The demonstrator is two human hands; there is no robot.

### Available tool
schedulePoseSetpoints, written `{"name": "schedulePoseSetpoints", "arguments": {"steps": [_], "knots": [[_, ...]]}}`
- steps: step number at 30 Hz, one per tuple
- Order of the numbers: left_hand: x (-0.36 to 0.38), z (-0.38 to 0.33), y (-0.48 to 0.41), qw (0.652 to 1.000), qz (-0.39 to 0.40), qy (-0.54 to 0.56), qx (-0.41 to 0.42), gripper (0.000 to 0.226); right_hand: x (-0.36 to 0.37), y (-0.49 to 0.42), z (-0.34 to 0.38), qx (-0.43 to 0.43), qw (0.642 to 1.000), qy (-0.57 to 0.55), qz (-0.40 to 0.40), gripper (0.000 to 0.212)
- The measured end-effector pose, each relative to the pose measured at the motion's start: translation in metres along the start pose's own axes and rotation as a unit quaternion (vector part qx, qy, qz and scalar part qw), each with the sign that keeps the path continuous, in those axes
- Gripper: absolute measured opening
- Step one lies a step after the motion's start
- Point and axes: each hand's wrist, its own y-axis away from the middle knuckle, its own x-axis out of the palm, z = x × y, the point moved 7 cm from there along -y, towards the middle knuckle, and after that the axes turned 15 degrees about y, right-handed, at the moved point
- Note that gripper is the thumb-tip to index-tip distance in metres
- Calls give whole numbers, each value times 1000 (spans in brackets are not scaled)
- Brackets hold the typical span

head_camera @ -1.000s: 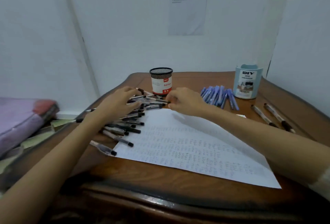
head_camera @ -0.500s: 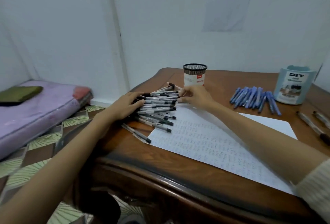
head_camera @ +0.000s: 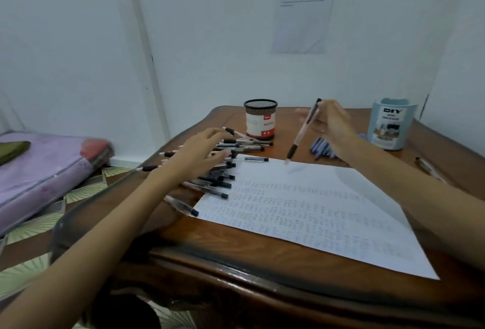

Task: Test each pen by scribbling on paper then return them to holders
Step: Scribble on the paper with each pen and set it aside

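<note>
One pen (head_camera: 303,131) is pinched by the right hand (head_camera: 333,124) on the upper barrel and held steeply tilted, tip down over the top edge of the paper (head_camera: 315,205). Contact between tip and sheet cannot be told; the hand is blurred. The left hand (head_camera: 199,154) is laid flat, fingers spread, on the heap of black pens (head_camera: 223,179) at the left edge of the paper.

Handling, as judged:
- The pen is light, stiff and slim, with a smooth plastic barrel that is likely to be slippery.
- The dark grip sleeve near the tip is the better place to hold it for scribbling, so a shift down the barrel is probably needed.
- The paper is thin and loose on the counter (head_camera: 236,257). It could be dragged by the strokes, as it is not pinned by either hand.
- The heap is unstable, and pens could be rolled off the counter edge.

Surroundings:
- The mesh cup (head_camera: 260,118) stands behind the heap, and no pens are seen in it.
- The blue cup (head_camera: 391,124) stands at far right, with blue pens (head_camera: 321,148) lying in front of it, partly hidden by the right wrist.
- A stray pen (head_camera: 256,158) lies on the top edge of the paper, near the tip.
- Loose pens (head_camera: 430,168) lie beyond the right forearm.
- The lower paper is already covered with scribble rows, and the top strip is bare.
- A mattress (head_camera: 39,171) lies on the floor at left, and a printed sheet (head_camera: 301,13) hangs on the wall.
</note>
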Motion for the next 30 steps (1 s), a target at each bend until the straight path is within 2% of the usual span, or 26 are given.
{"name": "schedulePoseSetpoints", "arguments": {"steps": [3,6,11,16,21,27,29,30], "knots": [[29,-41,-16,997,56,-3,53,45,-39,15,-4,29,999,-10,-22,19],[62,-73,-30,988,112,-16,102,45,-69,33,-9,48,999,23,-4,20],[109,-96,-44,971,195,-40,134,46,-93,51,-1,28,990,140,24,43],[123,-103,-43,966,212,30,147,48,-85,55,17,1,991,116,63,38],[117,-115,-29,956,218,104,167,54,-95,57,27,-2,996,59,62,35],[123,-126,-22,949,236,100,182,50,-127,60,19,19,999,34,29,25],[125,-122,-23,949,244,98,173,49,-136,56,11,40,999,7,9,41],[126,-121,-24,949,247,98,168,50,-139,56,10,40,998,40,-4,50]]}}
